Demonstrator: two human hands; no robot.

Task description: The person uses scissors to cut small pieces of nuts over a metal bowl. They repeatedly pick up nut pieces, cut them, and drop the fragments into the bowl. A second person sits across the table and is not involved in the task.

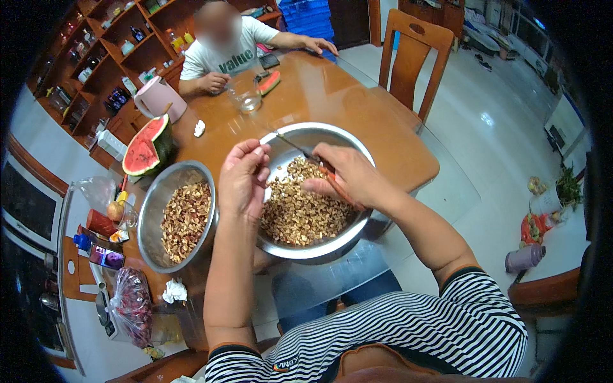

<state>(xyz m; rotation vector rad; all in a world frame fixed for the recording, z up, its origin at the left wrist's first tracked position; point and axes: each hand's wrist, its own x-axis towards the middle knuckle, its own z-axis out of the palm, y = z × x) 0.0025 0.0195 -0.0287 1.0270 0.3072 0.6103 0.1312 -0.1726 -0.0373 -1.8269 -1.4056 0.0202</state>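
A wide stainless steel basin [315,251] sits in front of me at the table edge, with a heap of small brown and cream chopped pieces [306,210] in it. Over its right side, my right hand [352,174] grips an orange-handled hand tool [335,184]. The tool's thin dark metal end points up and left; whether it is scissors or pliers is unclear. My left hand [244,177] is raised over the basin's left rim, thumb and fingertips close together. Anything pinched there is too small to make out. Farther left, a second metal bowl [153,234] contains similar pieces [186,220].
Across the wooden table [306,95] sits a person [230,52] near a glass pitcher [246,95] and a watermelon slice [270,83]. At left are a cut watermelon [148,146], pink kettle [163,98], phone [106,257], crumpled tissue [175,291] and plastic bag of dark red items [131,304]. A chair [414,62] stands behind.
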